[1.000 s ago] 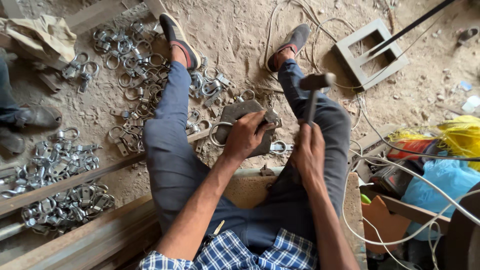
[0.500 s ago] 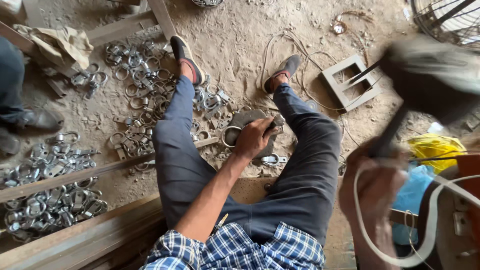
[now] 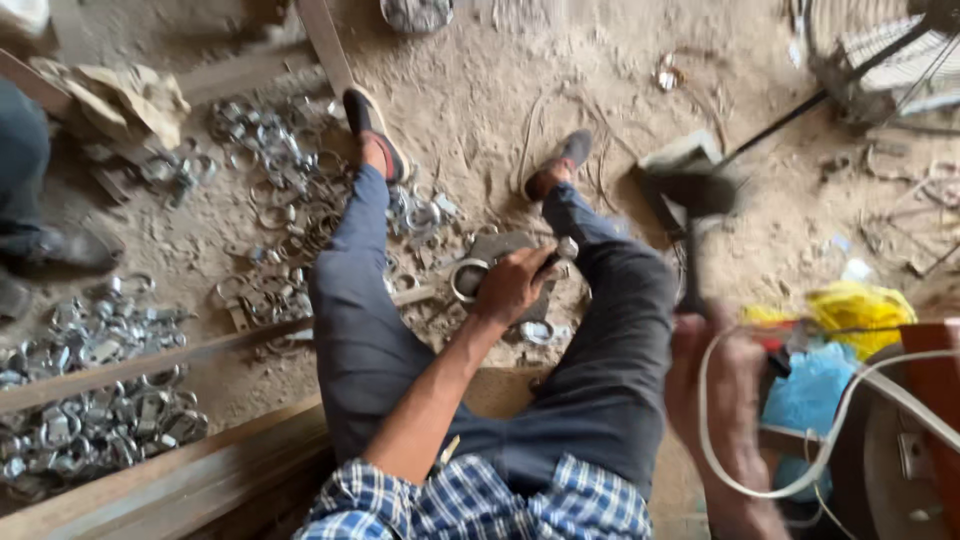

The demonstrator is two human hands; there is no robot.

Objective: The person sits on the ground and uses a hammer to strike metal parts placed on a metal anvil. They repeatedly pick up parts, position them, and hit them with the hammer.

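steel, stiff and probably heavy for its size: the metal ring (image 3: 467, 278) lies on a dark block (image 3: 500, 250) between the legs, pinned at its edge by the left hand (image 3: 512, 287) (fingers curled); the right hand (image 3: 722, 385), blurred, grips a raised hammer (image 3: 693, 200).

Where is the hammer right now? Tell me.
In the head view, the hammer is raised on the right, gripped by the right hand, its head blurred above the right knee and in front of the yellow bag.
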